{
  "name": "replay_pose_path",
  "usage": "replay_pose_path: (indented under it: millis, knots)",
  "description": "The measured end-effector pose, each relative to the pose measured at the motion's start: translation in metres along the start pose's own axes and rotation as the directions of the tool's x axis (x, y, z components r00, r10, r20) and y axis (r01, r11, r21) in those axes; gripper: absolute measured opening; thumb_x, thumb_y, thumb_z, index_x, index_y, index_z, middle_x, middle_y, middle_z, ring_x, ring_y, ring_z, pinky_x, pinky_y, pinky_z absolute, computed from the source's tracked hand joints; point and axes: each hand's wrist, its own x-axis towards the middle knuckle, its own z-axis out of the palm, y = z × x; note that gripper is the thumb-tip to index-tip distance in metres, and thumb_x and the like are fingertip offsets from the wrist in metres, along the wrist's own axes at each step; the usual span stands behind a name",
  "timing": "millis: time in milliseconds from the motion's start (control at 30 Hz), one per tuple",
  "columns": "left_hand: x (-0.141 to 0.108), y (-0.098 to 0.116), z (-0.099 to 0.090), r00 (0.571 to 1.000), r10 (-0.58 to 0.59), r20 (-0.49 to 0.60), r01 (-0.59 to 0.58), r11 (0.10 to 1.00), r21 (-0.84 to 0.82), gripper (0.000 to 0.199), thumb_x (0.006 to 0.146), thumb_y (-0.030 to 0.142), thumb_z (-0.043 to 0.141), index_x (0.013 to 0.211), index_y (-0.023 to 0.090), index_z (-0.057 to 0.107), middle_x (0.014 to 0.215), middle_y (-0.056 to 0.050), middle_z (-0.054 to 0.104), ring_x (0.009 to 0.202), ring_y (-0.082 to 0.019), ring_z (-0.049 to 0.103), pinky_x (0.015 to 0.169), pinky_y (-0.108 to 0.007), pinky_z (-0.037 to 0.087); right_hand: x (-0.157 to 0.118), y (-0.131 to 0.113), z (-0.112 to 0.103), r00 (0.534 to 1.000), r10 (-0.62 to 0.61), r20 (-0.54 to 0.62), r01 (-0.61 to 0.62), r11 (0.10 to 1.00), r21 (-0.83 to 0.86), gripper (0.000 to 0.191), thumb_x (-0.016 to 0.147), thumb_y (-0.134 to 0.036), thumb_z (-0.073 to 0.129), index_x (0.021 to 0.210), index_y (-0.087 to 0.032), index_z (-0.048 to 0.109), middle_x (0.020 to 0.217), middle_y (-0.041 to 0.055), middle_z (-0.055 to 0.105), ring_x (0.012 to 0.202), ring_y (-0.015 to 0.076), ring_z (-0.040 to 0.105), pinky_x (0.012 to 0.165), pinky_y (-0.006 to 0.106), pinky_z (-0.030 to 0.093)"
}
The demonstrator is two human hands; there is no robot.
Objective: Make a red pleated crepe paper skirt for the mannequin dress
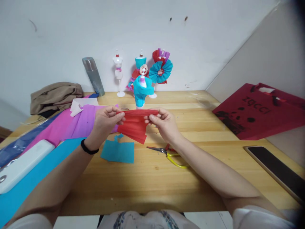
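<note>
- From my end I have the red sheet [133,124] stretched between the two hands, above the table [143,187]; its upper edge is stacked in narrow folds and the rest fans out below.
- My left hand [107,118] pinches one end of the folds, thumb against bent fingers, nearly closed.
- My right hand [165,123] pinches the other end the same way, thumb on top. If either pinch slackened, I judge the folds would spring open; uneven pull could skew them or tear material this thin.
- Just beyond the sheet I see a teal-wrapped dress form [142,90]. It looks top-heavy to me, so a knuckle pushed forward could tip it.
- Nearer me lie a teal piece [121,152] and, to its right, the scissors [162,150], handles partly behind my right forearm. Lowering that arm could shove them, or the loose corner could snag on the blades.
- Off to my left, the purple sheet [82,122] reaches behind my left wrist; a sweep of the black wristband [88,148] could drag it.
- Farther right sit the red bag [257,111] and the phone [274,168], well apart from the hands.
</note>
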Motion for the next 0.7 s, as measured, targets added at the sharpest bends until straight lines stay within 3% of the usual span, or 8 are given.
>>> replay_pose_path:
  millis: [167,700]
  knots:
    - [-0.0004,0.0034,-0.0005,0.999,0.039,0.015,-0.039,0.999,0.013,0.019,0.064,0.026,0.079,0.069,0.017,0.062,0.057,0.0,0.069,0.051,-0.012,0.065,0.053,-0.024,0.056,-0.0005,-0.0017,0.0007,0.999,0.032,0.016,-0.032,0.999,0.012,0.035,0.058,-0.044,0.09,0.075,-0.02,0.07,0.074,0.002,0.076,0.061,0.0123,0.067,0.057,0.025,0.052]
    - [0.0004,0.0072,-0.0029,0.986,0.164,0.024,-0.166,0.976,0.142,0.01,0.067,0.022,0.072,0.064,0.018,0.064,0.054,0.001,0.067,0.049,-0.011,0.063,0.051,-0.022,0.054,0.0005,-0.0008,-0.0009,0.999,-0.051,0.008,0.052,0.998,-0.04,0.029,0.06,-0.033,0.087,0.08,-0.02,0.071,0.064,-0.0006,0.072,0.057,0.0128,0.065,0.059,0.028,0.054]
